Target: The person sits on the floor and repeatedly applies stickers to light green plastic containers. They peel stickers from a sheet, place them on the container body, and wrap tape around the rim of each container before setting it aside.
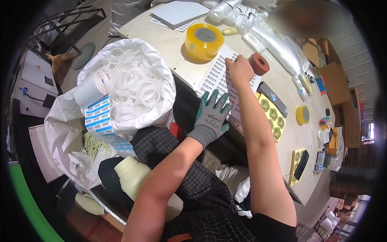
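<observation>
Crowding beige worktable (pixel 282 149): tape roll (pixel 204 41), label sheet (pixel 217 76); ring-filled bag (pixel 133 80) beside.

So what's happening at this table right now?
A person works on a white label sheet lying on the table. The gloved left hand presses flat on its near edge, while the bare right hand picks at the far part. A yellow tape roll and a bag of white rings sit nearby.

White label sheet (pixel 217 76) lay under my hands at table edge; blue-white label roll (pixel 94 103) sat on ring bag; yellow-green sticker sheets (pixel 273 117) to my right.
</observation>
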Motion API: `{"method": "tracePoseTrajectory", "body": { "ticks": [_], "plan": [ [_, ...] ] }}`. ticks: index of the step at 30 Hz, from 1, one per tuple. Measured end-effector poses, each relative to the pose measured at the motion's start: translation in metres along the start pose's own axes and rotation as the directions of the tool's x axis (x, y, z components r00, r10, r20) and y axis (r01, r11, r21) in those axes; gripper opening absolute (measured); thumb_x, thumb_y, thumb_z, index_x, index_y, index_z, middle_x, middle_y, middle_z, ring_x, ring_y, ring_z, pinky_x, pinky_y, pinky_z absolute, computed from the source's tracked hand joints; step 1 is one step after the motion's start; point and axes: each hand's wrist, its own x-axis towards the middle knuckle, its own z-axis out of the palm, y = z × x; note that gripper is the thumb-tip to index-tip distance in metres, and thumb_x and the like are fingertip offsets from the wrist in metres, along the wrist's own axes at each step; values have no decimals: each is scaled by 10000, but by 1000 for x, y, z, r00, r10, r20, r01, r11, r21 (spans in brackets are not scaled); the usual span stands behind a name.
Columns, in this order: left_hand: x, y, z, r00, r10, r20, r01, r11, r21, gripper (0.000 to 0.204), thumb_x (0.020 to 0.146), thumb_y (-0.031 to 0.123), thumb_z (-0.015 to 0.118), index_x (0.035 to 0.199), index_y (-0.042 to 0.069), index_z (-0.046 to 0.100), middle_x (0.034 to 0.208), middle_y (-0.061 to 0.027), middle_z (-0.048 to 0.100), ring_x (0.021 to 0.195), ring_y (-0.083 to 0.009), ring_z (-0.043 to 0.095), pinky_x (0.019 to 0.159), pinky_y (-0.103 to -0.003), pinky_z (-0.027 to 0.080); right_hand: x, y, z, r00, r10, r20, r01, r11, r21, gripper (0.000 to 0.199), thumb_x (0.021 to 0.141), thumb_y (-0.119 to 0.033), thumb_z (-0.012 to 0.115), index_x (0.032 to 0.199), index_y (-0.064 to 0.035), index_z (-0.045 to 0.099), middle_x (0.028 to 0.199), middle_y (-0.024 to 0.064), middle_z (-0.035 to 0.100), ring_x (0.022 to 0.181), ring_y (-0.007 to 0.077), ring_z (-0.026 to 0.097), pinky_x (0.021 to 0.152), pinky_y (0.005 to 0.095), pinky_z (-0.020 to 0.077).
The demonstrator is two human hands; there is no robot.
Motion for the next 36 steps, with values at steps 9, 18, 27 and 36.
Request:
{"method": "tracePoseTrajectory", "body": {
  "ticks": [9,18,27,36],
  "plan": [
    [-2,15,0,998,-46,-52,52,991,126,576,1050,508,593,1525,188,656,1606,-92,594,1469,-397,518,1222,-650,314,-131,-56,-55,832,-470,295,-29,494,869,388,951,-304,911,800,-58,650,684,-32,605,610,44,510,552,253,388],
    [-277,65,-94,968,16,-252,-76,969,-234,328,926,384,777,1146,141,767,1229,-70,719,1073,-256,665,985,-457,523,-304,-62,-45,383,-771,508,-178,478,860,318,925,-187,932,809,-48,670,769,-57,615,760,28,523,671,240,426],
    [-390,61,-63,584,-579,-570,521,805,-285,353,827,300,883,1136,184,761,1219,-3,718,1033,-239,662,895,-440,500,-369,-79,-45,230,-804,548,-74,547,834,380,918,-301,949,858,-43,677,780,-23,661,748,60,561,676,272,467],
    [-394,59,-41,539,-522,-661,462,839,-287,399,825,290,889,1164,149,734,1244,-38,716,1049,-250,667,887,-450,504,-377,-83,-52,298,-763,573,54,613,788,430,888,-385,958,860,-58,679,765,8,691,727,85,618,685,288,505]
  ]
}}
